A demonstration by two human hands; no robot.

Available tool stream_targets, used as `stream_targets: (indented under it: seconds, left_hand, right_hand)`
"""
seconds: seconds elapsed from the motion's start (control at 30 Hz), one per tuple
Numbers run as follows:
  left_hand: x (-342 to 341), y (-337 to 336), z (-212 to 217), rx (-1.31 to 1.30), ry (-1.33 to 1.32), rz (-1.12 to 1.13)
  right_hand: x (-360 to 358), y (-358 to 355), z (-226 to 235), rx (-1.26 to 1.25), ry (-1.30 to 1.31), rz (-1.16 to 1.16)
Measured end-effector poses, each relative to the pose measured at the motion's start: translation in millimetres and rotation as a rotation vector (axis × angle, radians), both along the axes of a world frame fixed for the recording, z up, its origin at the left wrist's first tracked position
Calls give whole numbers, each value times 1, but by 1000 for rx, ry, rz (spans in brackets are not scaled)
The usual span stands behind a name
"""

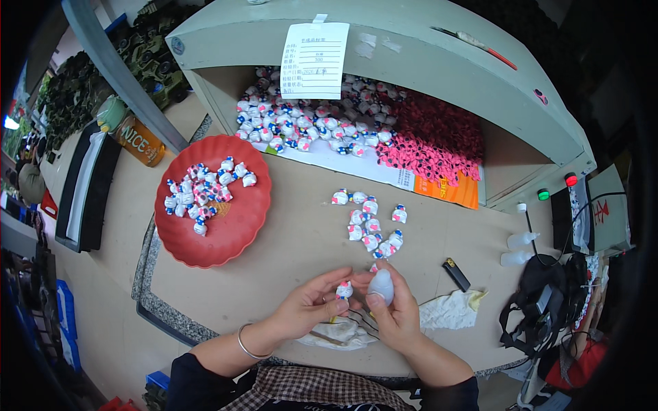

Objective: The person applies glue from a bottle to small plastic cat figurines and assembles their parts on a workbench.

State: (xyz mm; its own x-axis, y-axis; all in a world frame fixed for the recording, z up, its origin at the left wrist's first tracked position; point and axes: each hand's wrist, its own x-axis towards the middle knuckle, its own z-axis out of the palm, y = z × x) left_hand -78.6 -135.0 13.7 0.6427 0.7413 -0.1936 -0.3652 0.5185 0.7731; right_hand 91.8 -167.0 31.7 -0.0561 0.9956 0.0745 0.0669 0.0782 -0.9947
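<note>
White figurine (344,290) in left fingers (329,277); shelf label (315,60) printed, apparently part handwritten.

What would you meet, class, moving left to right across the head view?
Long black tray, red scalloped bowl, small white-and-pink figurine in the left hand, pale grey rounded bottle in the right hand, small black rectangular object, two translucent white plastic bottles.

Fairly bright, even light on counter (301,219), shadow deep inside shelf (425,61), small glare spot (10,122) far left, center reasonably sharp, fisheye-bent edges, black corners.
</note>
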Motion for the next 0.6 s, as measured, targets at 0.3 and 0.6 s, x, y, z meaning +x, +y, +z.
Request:
stream_targets:
  seconds: [0.3,0.6]
  left_hand:
    - [2,-2,-2,30,111,29]
    - [-2,1,-7,-117,9,100]
  right_hand:
    - [3,-3,2,-73,213,-98]
    - [39,-23,28,-208,316,-14]
